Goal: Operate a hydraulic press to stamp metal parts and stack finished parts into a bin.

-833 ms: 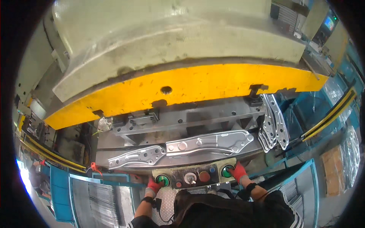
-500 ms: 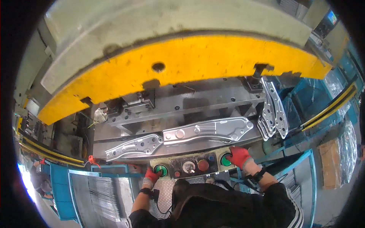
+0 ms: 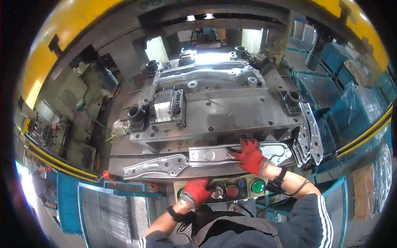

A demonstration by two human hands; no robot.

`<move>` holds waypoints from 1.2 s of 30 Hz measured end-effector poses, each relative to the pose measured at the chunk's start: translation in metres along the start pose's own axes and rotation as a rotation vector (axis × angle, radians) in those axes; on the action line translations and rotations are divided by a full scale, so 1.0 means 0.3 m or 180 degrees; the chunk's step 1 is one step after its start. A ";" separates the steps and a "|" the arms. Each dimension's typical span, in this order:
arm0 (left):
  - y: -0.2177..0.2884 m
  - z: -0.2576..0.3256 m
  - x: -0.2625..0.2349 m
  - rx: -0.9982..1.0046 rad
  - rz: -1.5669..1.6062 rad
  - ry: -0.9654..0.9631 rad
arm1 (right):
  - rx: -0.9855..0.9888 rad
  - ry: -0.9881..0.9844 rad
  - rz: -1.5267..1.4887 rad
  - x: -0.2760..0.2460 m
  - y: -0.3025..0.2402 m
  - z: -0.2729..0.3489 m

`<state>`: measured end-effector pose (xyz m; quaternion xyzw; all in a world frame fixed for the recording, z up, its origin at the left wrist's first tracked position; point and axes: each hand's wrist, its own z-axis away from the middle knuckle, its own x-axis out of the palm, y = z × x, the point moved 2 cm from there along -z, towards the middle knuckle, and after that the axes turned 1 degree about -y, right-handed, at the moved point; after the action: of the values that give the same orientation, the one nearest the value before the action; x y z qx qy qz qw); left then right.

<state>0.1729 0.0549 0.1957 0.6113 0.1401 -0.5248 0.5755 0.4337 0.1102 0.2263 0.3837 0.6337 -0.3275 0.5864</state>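
Note:
My right hand (image 3: pixel 251 160), in a red glove, lies over a long stamped metal panel (image 3: pixel 206 154) on the front ledge of the press. Its fingers look spread on the panel's upper face. My left hand (image 3: pixel 196 191), also red-gloved, hovers over the left part of the control box (image 3: pixel 244 188), beside its knob; its fingers are blurred. A green button (image 3: pixel 258 186) shows at the box's right end, next to a red button (image 3: pixel 232 190). Left of the long panel lies a shorter perforated metal bracket (image 3: pixel 157 166). Another long panel (image 3: pixel 206 70) rests on the far die.
Several perforated brackets (image 3: pixel 308 134) lean at the ledge's right end. Guide bushings (image 3: pixel 136 113) and a clamp block (image 3: pixel 165 105) stand up from the steel die bed (image 3: pixel 227 109). Yellow guard bars (image 3: pixel 62 163) flank both sides. A blue-framed rack (image 3: pixel 111 215) holds stacked parts at lower left.
The yellow press ram has risen, exposing the die bed. Both hands have left the green buttons: my right moved up and left onto the long panel, my left moved right.

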 end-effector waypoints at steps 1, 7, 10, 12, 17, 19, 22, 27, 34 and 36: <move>0.100 -0.032 -0.047 0.0134 -0.0023 -0.0224 | 0.0292 -0.0012 -0.0188 -0.061 0.003 0.015; 0.465 -0.263 -0.161 0.1632 0.0988 0.0633 | 0.1461 0.1139 -0.2649 -0.189 0.305 -0.057; 0.637 -0.378 -0.204 0.1991 0.1283 0.0781 | 0.1819 0.0070 -0.6735 -0.277 0.472 -0.137; 0.708 -0.466 -0.164 0.1699 0.1181 0.0880 | 0.1733 0.0369 -0.6387 -0.294 0.534 -0.213; 0.650 -0.538 0.032 0.1196 0.0554 0.0921 | 0.1176 0.0496 -0.5090 -0.168 0.588 -0.257; 0.647 -0.541 0.068 0.1440 0.0368 0.1030 | 0.0374 0.1247 -0.3919 -0.127 0.636 -0.253; 0.644 -0.553 -0.118 0.1724 0.0880 0.0767 | 0.0974 0.0763 -0.5209 -0.075 0.706 -0.200; 0.461 -0.911 -0.624 0.0626 -0.1853 0.1230 | 0.1556 0.0972 -0.4984 -0.102 0.642 -0.233; 0.268 -1.276 -0.899 0.0030 -0.2465 0.0521 | 0.2180 0.1261 -0.5325 -0.150 0.641 -0.249; 0.251 -1.257 -0.960 -0.0136 -0.2384 0.0143 | 0.2109 0.1006 -0.5529 -0.189 0.584 -0.261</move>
<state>0.2943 0.4780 0.3884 0.5170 0.3775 -0.6823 0.3531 0.5486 0.2580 0.2963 -0.0358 0.6447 -0.7577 -0.0947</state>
